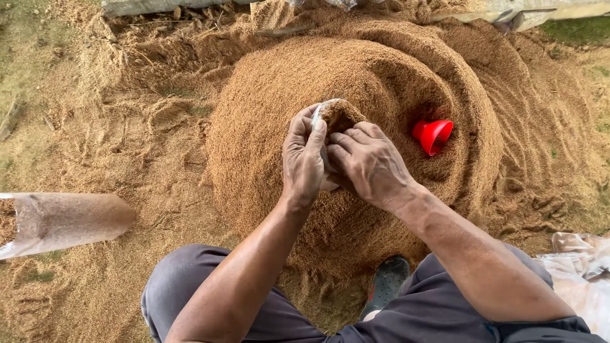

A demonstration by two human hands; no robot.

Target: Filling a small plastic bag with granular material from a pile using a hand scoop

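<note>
Both my hands hold a small clear plastic bag (335, 113) filled with brown sawdust, above a big mound of sawdust (286, 101). My left hand (303, 159) grips the bag's left side, thumb along its open rim. My right hand (370, 162) wraps the bag from the right, fingers curled around its body. Most of the bag is hidden behind my fingers; only its open top, packed with sawdust, shows. A red plastic funnel (433, 134) lies on its side in a hollow of the mound, to the right of my hands.
A filled clear bag (60, 219) lies on the ground at the left. Crumpled clear plastic (581, 270) sits at the lower right. My knees in grey trousers and a dark shoe (387, 282) are at the bottom. Loose sawdust covers the ground; boards run along the far edge.
</note>
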